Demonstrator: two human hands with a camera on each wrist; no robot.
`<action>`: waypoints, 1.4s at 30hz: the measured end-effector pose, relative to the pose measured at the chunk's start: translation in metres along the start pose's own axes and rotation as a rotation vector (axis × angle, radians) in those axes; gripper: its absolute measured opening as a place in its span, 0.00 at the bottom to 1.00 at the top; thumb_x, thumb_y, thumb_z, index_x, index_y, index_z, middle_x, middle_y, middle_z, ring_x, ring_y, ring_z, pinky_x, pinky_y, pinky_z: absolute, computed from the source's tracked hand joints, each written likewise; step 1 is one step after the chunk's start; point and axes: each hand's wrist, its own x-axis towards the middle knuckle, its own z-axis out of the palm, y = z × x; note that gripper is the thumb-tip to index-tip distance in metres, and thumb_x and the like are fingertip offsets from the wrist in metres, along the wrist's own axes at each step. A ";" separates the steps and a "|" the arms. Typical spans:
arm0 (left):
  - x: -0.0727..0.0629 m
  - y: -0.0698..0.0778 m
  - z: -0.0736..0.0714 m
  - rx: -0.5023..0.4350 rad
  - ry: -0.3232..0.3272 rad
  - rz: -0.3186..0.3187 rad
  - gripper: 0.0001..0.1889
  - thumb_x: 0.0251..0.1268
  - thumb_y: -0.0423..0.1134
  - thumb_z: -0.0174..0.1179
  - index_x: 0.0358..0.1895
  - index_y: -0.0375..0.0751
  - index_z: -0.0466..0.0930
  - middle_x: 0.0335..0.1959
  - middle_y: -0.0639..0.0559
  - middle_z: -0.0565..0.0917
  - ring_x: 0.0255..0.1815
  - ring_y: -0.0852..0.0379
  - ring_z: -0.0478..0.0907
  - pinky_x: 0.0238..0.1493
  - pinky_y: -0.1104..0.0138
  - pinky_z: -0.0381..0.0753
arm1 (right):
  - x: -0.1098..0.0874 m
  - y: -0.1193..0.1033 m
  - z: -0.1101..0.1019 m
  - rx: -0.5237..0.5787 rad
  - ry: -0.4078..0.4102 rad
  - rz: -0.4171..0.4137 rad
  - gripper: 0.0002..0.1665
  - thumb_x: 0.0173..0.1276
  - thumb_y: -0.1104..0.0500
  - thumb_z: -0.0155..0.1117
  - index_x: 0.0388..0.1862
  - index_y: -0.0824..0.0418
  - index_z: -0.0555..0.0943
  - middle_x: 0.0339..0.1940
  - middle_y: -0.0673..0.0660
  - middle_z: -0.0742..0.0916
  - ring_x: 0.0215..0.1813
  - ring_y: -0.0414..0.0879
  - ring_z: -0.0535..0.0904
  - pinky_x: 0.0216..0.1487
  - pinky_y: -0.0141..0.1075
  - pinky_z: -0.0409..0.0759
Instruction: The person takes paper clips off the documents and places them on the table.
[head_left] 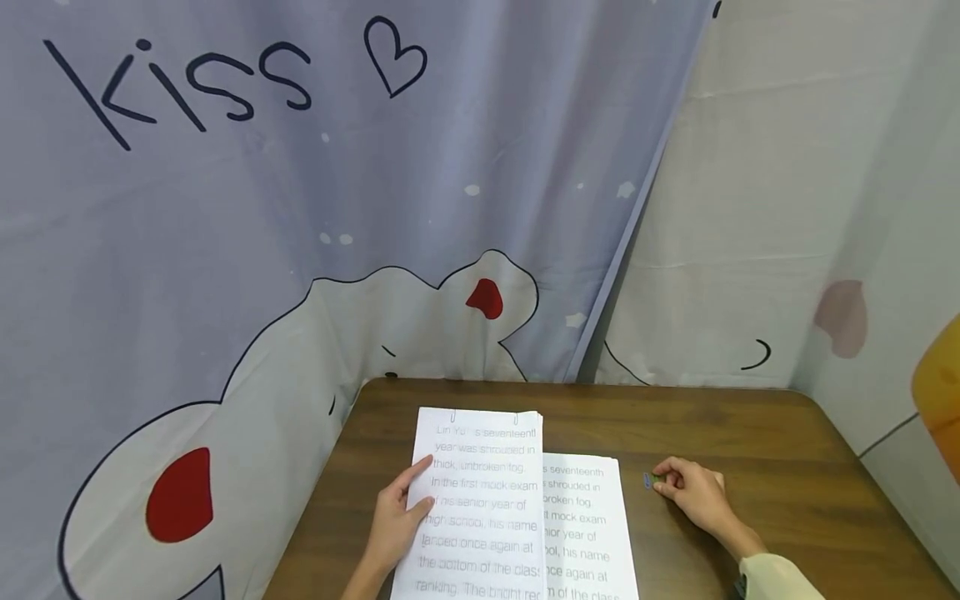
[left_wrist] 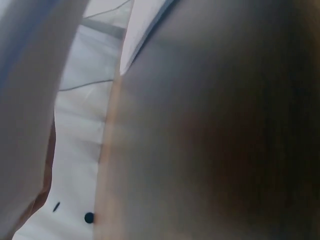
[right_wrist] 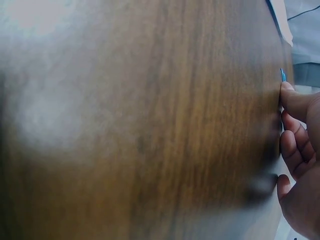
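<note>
My left hand (head_left: pixel 401 512) holds a stack of printed sheets (head_left: pixel 480 517) by its left edge, thumb over the front. Two paper clips (head_left: pixel 516 418) sit along the stack's top edge. On the table to the right, the curled fingers of my right hand (head_left: pixel 697 493) pinch at a small green paper clip (head_left: pixel 657 478). A blue paper clip (head_left: pixel 648 481) lies just left of those fingertips. In the right wrist view a blue clip (right_wrist: pixel 283 75) pokes out past the thumb tip (right_wrist: pixel 287 87). Paper blocks much of the left wrist view, hiding most of that hand.
A second printed stack (head_left: pixel 588 525) lies on the wooden table (head_left: pixel 787 450), partly under the held one. Behind the table hangs a patterned curtain (head_left: pixel 480 167), and pale fabric (head_left: pixel 750 208) covers the right side.
</note>
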 end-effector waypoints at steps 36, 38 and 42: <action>-0.002 0.014 0.057 -0.040 -0.139 0.085 0.34 0.58 0.15 0.55 0.69 0.41 0.71 0.72 0.39 0.67 0.67 0.42 0.71 0.63 0.65 0.77 | -0.001 -0.006 -0.002 0.033 0.090 -0.030 0.09 0.66 0.54 0.70 0.43 0.55 0.83 0.24 0.43 0.77 0.25 0.38 0.70 0.43 0.46 0.57; -0.002 0.013 0.060 -0.042 -0.142 0.086 0.34 0.58 0.15 0.55 0.69 0.41 0.71 0.71 0.39 0.68 0.65 0.43 0.74 0.60 0.65 0.80 | 0.001 -0.009 -0.002 0.025 0.114 -0.053 0.09 0.66 0.54 0.70 0.42 0.54 0.84 0.24 0.42 0.77 0.26 0.37 0.69 0.43 0.45 0.56; -0.003 0.009 0.067 -0.052 -0.159 0.093 0.34 0.57 0.15 0.55 0.70 0.39 0.70 0.70 0.37 0.69 0.61 0.42 0.77 0.56 0.64 0.83 | 0.008 -0.019 -0.003 0.018 0.175 -0.096 0.06 0.66 0.55 0.70 0.40 0.53 0.84 0.23 0.41 0.76 0.27 0.37 0.69 0.40 0.43 0.55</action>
